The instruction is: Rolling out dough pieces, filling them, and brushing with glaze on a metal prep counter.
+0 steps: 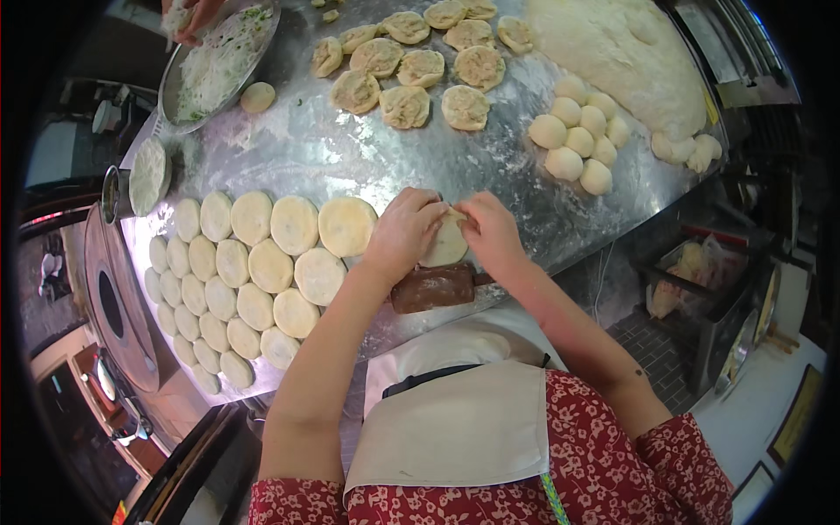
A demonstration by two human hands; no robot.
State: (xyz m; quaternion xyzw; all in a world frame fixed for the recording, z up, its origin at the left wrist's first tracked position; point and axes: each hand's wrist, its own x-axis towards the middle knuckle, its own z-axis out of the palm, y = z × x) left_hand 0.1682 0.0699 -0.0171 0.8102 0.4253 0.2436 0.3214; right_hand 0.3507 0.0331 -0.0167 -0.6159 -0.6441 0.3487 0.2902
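A pale dough round (449,245) lies on the floured metal worktop (289,157) straight before me. My left hand (408,226) covers its left side, with thumb and fingers at the far edge. At the upper right, my right hand (491,230) pinches the rim of the same round; the fingers partly hide the dough there. Just on my side of it lies a thick brown rolling pin (433,289), its handle reaching under my right wrist. Flattened dough discs (295,224) stand in close rows left of my left hand.
Filled dough pieces (404,107) lie at the back, dough balls (580,142) and a large dough mass (623,59) farther right. Another person's hand (197,20) is over a metal bowl (168,98) of shredded filling. A flour-dusted bowl (149,176) stands at the left edge.
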